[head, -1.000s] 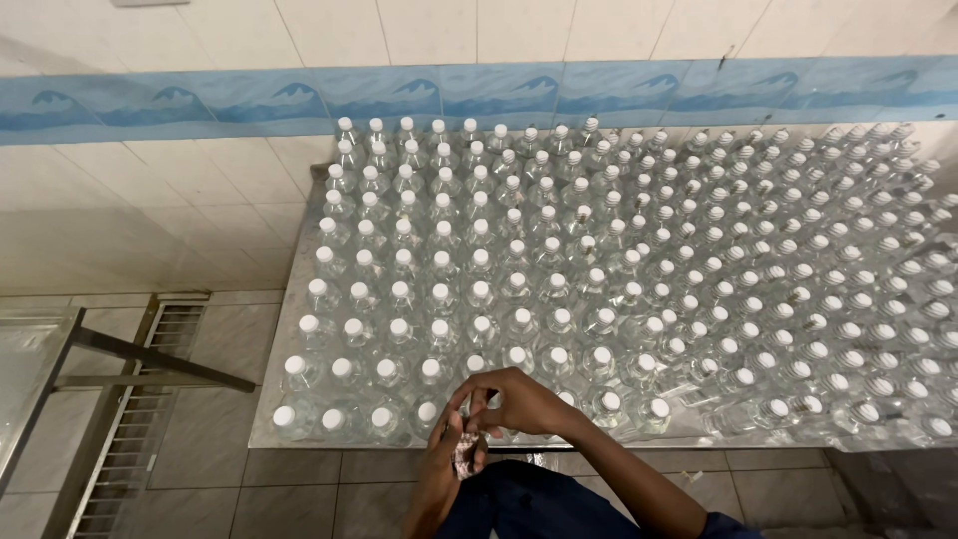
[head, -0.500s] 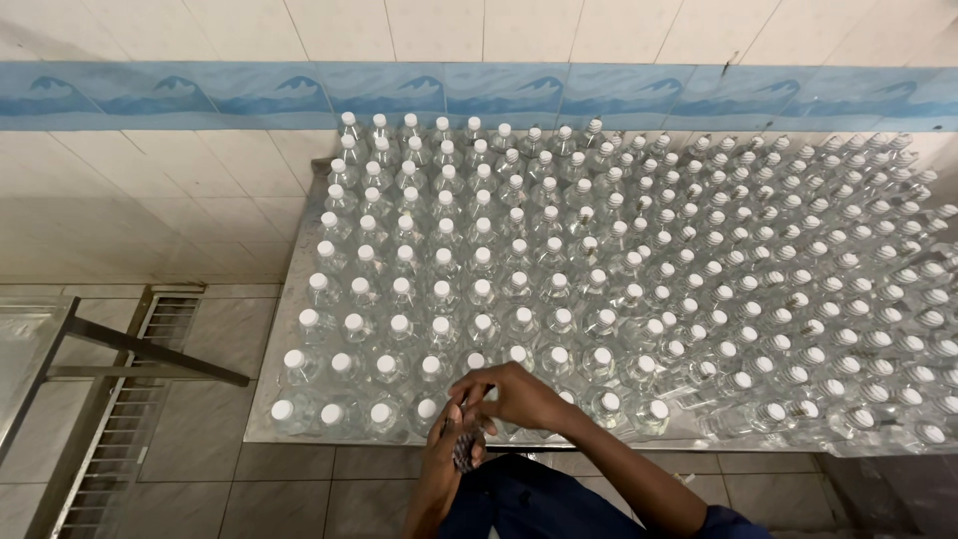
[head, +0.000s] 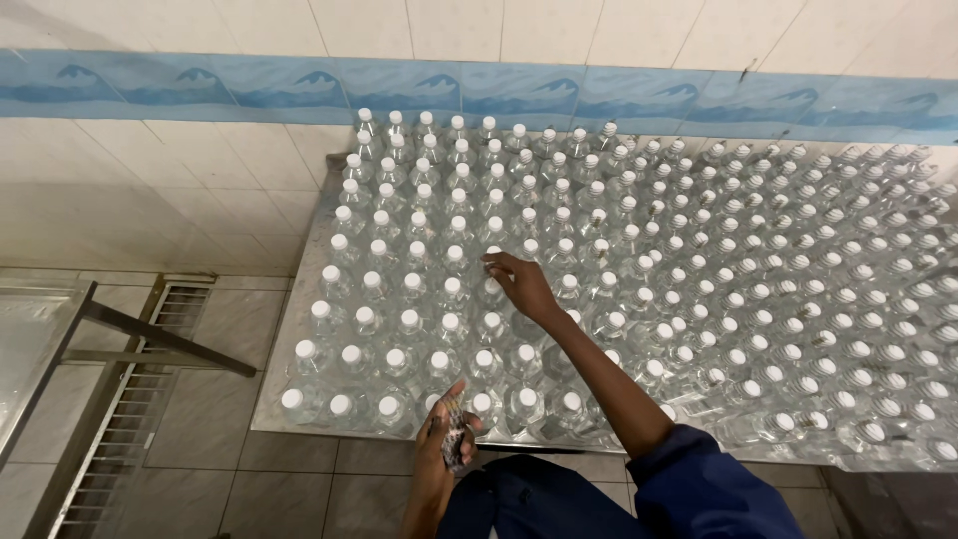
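**A table of capped bottles, one hand out among them**

A tiled wall (head: 299, 200) with a blue band of mountain pictures runs along the far side. Against it stands a metal table (head: 269, 414), its top packed with rows of clear plastic bottles (head: 699, 260), each with a white cap. To the left, on the tiled floor, lie a floor grate (head: 110, 439) and a dark metal frame (head: 150, 339).

The person stands at the near edge in a blue sleeve (head: 699, 479). The right hand (head: 524, 284) stretches out over the middle rows, thumb and forefinger closing on the cap of one bottle (head: 491, 262) several rows in; the other fingers curl loosely. The left hand (head: 444, 439) hangs just off the near edge, fingers bent around a small bunch of dark pieces (head: 456, 439); what they are is too small to tell.

The bottles stand touching, so the likeliest trouble is the forearm brushing the near rows and tipping one into its neighbours. The near-edge bottles could also be knocked to the floor.
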